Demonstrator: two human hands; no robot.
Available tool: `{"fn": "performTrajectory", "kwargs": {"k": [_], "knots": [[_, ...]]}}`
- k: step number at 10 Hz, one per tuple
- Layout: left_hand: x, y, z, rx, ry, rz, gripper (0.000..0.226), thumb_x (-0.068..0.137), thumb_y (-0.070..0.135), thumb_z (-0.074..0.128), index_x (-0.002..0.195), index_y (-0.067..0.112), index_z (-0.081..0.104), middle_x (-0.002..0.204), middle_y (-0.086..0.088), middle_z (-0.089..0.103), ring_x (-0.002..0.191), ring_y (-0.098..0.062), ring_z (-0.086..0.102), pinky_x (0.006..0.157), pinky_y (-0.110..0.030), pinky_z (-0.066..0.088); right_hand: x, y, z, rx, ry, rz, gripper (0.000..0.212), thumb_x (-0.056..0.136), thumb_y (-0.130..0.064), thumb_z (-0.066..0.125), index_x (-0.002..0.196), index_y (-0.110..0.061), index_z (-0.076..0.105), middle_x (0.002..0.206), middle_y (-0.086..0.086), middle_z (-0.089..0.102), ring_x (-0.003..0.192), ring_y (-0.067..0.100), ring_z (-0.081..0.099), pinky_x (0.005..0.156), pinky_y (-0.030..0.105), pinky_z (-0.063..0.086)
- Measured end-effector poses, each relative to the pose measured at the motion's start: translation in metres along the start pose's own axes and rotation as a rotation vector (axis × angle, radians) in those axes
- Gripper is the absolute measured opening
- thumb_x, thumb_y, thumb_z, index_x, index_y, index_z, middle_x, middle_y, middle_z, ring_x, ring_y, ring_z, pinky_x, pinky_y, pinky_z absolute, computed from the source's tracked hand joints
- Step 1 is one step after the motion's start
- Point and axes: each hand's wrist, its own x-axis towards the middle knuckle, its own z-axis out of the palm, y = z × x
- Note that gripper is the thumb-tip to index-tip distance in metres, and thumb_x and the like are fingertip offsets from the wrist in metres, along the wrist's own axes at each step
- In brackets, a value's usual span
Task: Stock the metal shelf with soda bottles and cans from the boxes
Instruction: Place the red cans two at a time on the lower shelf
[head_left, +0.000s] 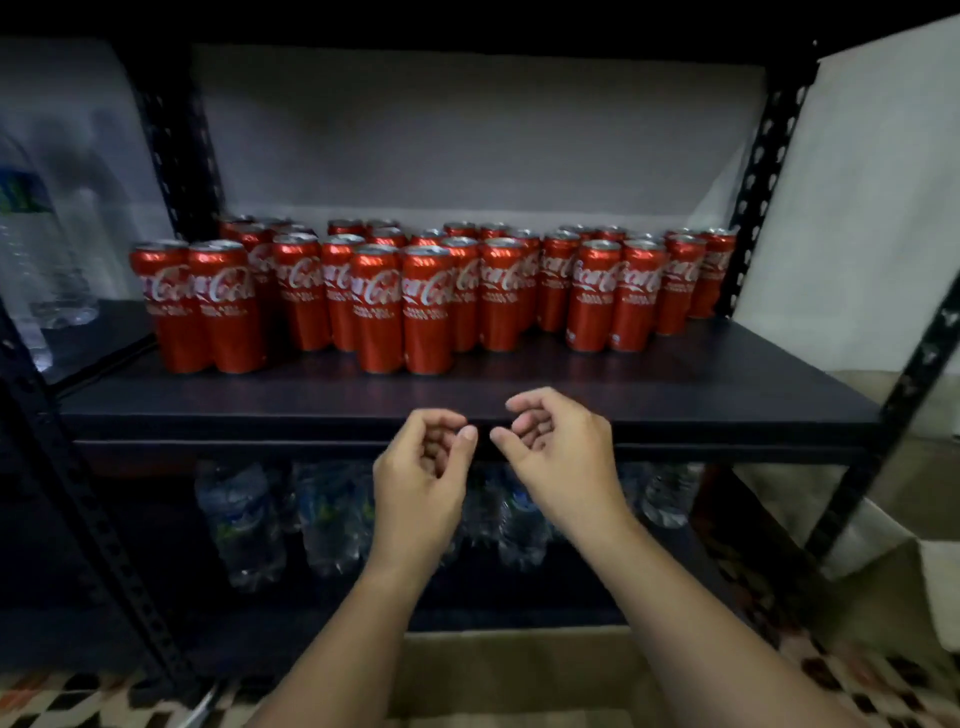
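Note:
Several red Coca-Cola cans (426, 306) stand upright in rows on the dark board of the metal shelf (727, 389). The front strip of that board is bare. My left hand (421, 478) and my right hand (561, 457) hover side by side just in front of the shelf's front edge, near its middle. Both hold nothing, with fingers loosely curled. On the level below stand several clear plastic bottles (244, 519), partly hidden behind my forearms.
Black perforated uprights frame the shelf at left (104, 519) and right (763, 171). A neighbouring shelf at far left holds clear water bottles (47, 260). A pale cloth (857, 208) hangs on the right. A cardboard surface (519, 670) lies at floor level under my arms, on a patterned rug (857, 686).

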Motion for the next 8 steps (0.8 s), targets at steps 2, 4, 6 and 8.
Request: {"fn": "performTrajectory", "kwargs": {"k": [2,4,6,8], "knots": [[-0.103,-0.098,0.057,0.138,-0.324,-0.501,0.019,0.090,0.014,0.077,0.104,0.019,0.065,0.079,0.004,0.066,0.074,-0.008,0.064,0.075,-0.023,0.053,-0.076,0.109,-0.018,-0.217,-0.248,0.357,0.026,0.085,-0.022,0.082,0.105,-0.016,0.067,0.086,-0.006,0.061,0.075,0.008,0.059,0.079,0.024,0.056],[-0.229,-0.195,0.085,0.371,-0.755,-0.955,0.039,0.089,0.010,0.075,0.126,0.007,0.060,0.123,-0.011,0.067,0.102,-0.024,0.064,0.083,-0.025,0.053,-0.158,0.230,-0.022,-0.416,-0.497,0.738,0.029,0.084,-0.018,0.073,0.112,-0.017,0.068,0.111,0.006,0.069,0.105,0.025,0.066,0.091,0.034,0.055],[-0.300,-0.206,0.113,0.603,-1.119,-1.017,0.054,0.079,0.061,0.064,0.126,0.034,0.061,0.119,0.007,0.069,0.097,-0.015,0.066,0.081,-0.025,0.054,-0.236,0.296,-0.014,-0.543,-0.721,0.939,0.038,0.093,-0.018,0.069,0.127,-0.003,0.061,0.128,0.015,0.063,0.121,0.031,0.060,0.091,0.024,0.051],[-0.322,-0.197,0.146,0.474,-0.965,-1.110,0.051,0.107,0.027,0.048,0.154,0.037,0.034,0.151,-0.004,0.048,0.127,-0.025,0.056,0.093,-0.029,0.046,-0.280,0.320,0.002,-0.698,-0.863,0.857,0.042,0.104,-0.034,0.050,0.137,-0.008,0.051,0.140,0.013,0.054,0.129,0.027,0.051,0.112,0.032,0.035]]}}
